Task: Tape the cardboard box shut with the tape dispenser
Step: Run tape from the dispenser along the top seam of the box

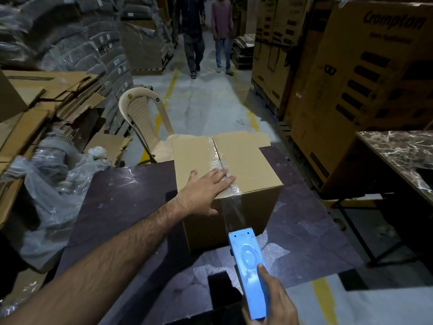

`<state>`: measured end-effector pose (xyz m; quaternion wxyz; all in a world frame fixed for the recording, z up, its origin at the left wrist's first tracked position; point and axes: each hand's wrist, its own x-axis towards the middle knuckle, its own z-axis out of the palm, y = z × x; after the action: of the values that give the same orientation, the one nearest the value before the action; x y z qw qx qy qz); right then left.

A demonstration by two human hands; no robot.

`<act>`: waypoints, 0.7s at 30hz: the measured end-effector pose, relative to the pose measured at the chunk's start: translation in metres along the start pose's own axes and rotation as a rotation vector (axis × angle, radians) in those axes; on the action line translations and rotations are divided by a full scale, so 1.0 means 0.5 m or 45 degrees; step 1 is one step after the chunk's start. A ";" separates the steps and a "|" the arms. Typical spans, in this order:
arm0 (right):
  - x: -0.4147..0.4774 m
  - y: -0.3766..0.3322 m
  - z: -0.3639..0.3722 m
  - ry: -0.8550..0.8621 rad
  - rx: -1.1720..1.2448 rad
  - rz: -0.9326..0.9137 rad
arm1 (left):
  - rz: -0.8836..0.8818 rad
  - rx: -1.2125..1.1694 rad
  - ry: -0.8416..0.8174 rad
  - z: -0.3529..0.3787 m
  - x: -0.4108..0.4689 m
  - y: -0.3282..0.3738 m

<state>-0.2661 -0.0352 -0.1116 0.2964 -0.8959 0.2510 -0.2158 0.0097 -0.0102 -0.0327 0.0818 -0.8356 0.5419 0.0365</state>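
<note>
L hand (209,191) is pressing flat, fingers straight, on the box (248,156) at its near top edge. R hand (274,299) is gripping the dispenser (248,261) nearer me & lower, tape (234,212) stretching down the front face. Box is sitting on the desk (121,198), seam (216,153) running straight away.

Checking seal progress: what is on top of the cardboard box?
Clear tape runs along the centre seam of the cardboard box, and the left hand lies flat on its near end. The seam under that hand is covered, and the box's inside is hidden.
</note>
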 end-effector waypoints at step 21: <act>0.159 -0.094 -0.051 -0.220 -0.313 -0.013 | 0.116 -0.255 0.030 0.004 -0.009 -0.031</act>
<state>-0.2025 -0.0591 -0.0441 0.2038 -0.9419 0.2446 -0.1070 0.0223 0.0005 -0.0326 -0.0103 -0.8145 0.5739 0.0845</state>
